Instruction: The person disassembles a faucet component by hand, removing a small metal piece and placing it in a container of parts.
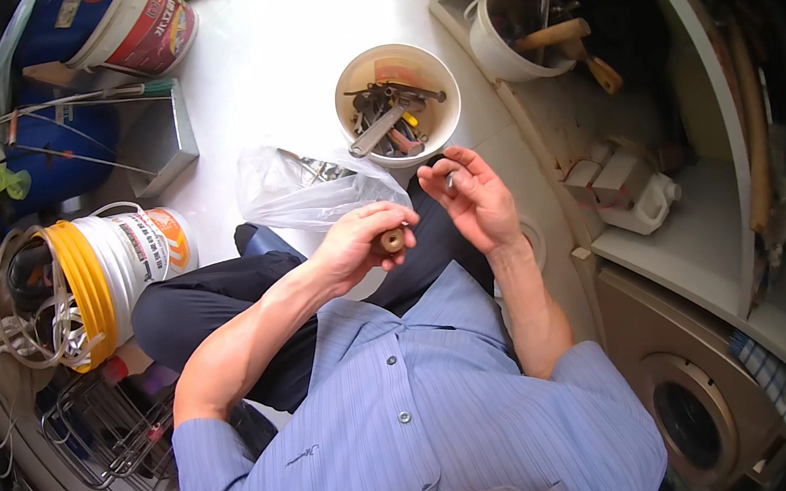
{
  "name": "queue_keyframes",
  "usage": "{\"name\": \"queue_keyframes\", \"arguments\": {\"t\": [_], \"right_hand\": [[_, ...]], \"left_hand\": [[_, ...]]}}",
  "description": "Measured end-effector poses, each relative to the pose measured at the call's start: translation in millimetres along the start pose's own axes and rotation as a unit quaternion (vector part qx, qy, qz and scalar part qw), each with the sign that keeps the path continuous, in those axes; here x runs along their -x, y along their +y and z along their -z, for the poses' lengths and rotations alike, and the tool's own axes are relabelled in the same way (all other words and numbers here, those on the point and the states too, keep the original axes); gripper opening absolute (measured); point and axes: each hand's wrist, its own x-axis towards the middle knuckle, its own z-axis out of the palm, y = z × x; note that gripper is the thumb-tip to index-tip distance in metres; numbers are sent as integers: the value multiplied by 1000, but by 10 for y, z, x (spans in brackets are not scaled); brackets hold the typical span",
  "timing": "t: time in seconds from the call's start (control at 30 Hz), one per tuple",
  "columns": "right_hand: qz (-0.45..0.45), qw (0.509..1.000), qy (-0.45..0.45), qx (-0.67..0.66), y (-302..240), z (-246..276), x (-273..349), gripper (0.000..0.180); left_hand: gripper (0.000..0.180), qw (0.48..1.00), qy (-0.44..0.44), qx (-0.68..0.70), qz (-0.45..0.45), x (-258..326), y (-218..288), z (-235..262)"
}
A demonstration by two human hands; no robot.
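My left hand [359, 242] grips a small round brass-coloured fitting [393, 241] between thumb and fingers, held above my dark trousers. My right hand [473, 196] is raised beside it, palm toward me, fingers curled, pinching a tiny metal piece [450, 181] at the fingertips. The two hands are a few centimetres apart. Just beyond them lies a clear plastic bag [305, 192] with metal parts inside, and a white bucket [347, 76] filled with wrenches, pliers and other hand tools.
A white and yellow pail [114, 267] on its side holds coiled cable at the left, over a wire rack [104, 429]. Blue drums and a paint pail [136, 27] stand at the back left. Shelves with a tool bucket [497, 49] and a washing machine [692, 405] are at the right.
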Motion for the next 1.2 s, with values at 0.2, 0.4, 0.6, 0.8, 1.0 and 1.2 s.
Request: {"name": "queue_keyframes", "arguments": {"t": [0.2, 0.4, 0.6, 0.8, 1.0, 1.2], "right_hand": [[89, 981, -48, 165, 86, -547, 133, 34], [80, 946, -80, 303, 111, -627, 240, 38], [108, 918, -101, 368, -139, -565, 253, 30], [100, 835, -181, 510, -296, -690, 176, 17], [190, 807, -79, 553, -305, -788, 251, 16], [282, 721, -123, 621, -152, -983, 275, 20]], "left_hand": [[27, 999, -18, 23, -30, -11, 44, -181], [23, 996, -44, 43, -66, 114, 19, -164], [23, 997, -44, 9, -70, 230, 73, -157], [25, 997, -53, -30, -52, 275, 121, -152], [32, 989, -37, 98, -104, 182, 136, -138], [30, 982, 3, 130, -141, 172, 127, -164]]}}
